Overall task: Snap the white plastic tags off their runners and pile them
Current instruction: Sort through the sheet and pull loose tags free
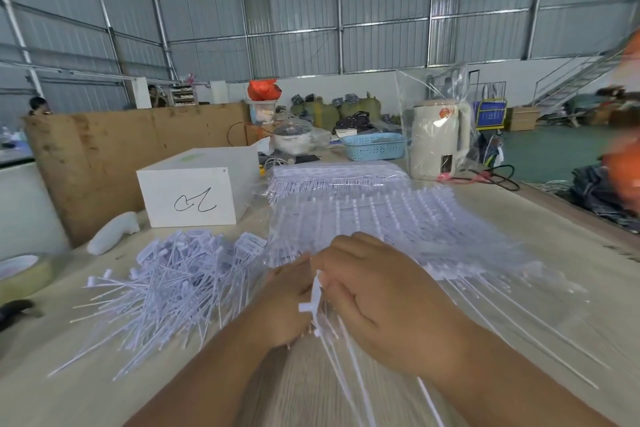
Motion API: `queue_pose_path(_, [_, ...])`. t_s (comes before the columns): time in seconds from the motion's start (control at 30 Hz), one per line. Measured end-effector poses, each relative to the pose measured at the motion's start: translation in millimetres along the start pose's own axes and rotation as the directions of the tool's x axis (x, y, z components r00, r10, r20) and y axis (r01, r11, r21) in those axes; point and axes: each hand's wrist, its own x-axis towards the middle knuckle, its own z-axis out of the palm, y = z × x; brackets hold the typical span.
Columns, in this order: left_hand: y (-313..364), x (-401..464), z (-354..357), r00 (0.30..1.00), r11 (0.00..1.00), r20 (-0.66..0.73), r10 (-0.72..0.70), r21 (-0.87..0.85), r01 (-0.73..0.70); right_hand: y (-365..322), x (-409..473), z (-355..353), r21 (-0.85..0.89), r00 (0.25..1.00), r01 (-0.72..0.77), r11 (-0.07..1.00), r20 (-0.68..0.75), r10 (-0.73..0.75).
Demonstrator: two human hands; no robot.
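two bare forearms enter from the bottom edge and meet at centre. the right hand [377,291], fingers curled, grasps a strip of white plastic tags [313,302] whose thin tails trail toward the camera; the left hand [284,305] is curled against the same strip from the other side, pinching it, though its fingertips are hidden behind the right hand. both hands hover just above the pale wooden table [519,374]. to the left of the hands lies the loose pile of detached tags [166,281], tails fanned outward. directly behind the hands, sheets of tags on runners [381,218] are spread flat, and a further stack in clear wrap [332,175] lies beyond them. a white box with a black scribble [197,187] stands left of the stack. farther back: a blue plastic basket [375,146], a cream electric kettle inside a clear bag [438,146] and a brown cardboard partition [121,146]. motion blur softens the tag details.
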Motion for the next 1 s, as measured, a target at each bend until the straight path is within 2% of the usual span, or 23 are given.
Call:
queue_pose_path(0.03, [4,-4,-9,0.999,0.995,0.022,0.039,-0.092,-0.037,2,0,1,-0.037,0.999,0.012,0.999,0.040,-0.011])
queue_pose_path(0.07, [7,-6,-15,0.996,0.983,-0.010,0.090,-0.162,-0.091,3,0,2,-0.063,0.997,0.021,0.998,0.073,-0.016])
queue_pose_path(0.13, [10,-10,-22,0.990,0.956,-0.110,0.084,-0.270,-0.111,6,0,3,-0.081,0.997,0.010,0.997,0.083,-0.003])
queue_pose_path(0.27, [20,-8,-30,0.972,0.926,-0.233,-0.019,-0.372,-0.071,9,-1,-2,-0.040,0.996,-0.088,0.995,-0.039,0.086])
queue_pose_path(0.33, [28,-9,-35,0.967,0.899,-0.247,-0.063,-0.435,-0.052,12,-1,-4,-0.053,0.986,-0.138,0.989,-0.102,0.132])
queue_pose_path(0.47, [39,-13,-38,0.982,0.839,-0.180,-0.062,-0.543,-0.046,11,-1,-7,-0.066,0.951,-0.152,0.986,-0.283,0.128])
queue_pose_path(0.6, [37,-10,-39,0.991,0.766,-0.025,-0.130,-0.637,0.084,2,-2,-7,-0.183,0.918,-0.054,0.982,-0.396,-0.024])
queue_pose_path(0.67, [28,-7,-35,0.988,0.797,0.057,-0.143,-0.586,0.149,0,-2,-7,-0.208,0.901,-0.015,0.978,-0.426,-0.077])
queue_pose_path(0.73, [22,-7,-32,0.982,0.852,0.094,-0.167,-0.486,0.191,-1,-1,-5,-0.231,0.917,-0.007,0.973,-0.390,-0.086])
queue_pose_path(0.8, [23,-8,-33,0.986,0.857,0.067,-0.154,-0.487,0.167,2,-1,-2,-0.240,0.947,-0.018,0.971,-0.316,-0.061])
queue_pose_path(0.93, [27,-3,-43,0.981,0.710,-0.005,-0.192,-0.691,0.135,13,-1,-4,-0.169,0.973,-0.125,0.978,-0.214,0.087])
queue_pose_path(1.0, [29,-3,-49,0.987,0.647,-0.026,-0.159,-0.758,0.085,15,0,-3,-0.197,0.979,-0.181,0.964,-0.127,0.158])
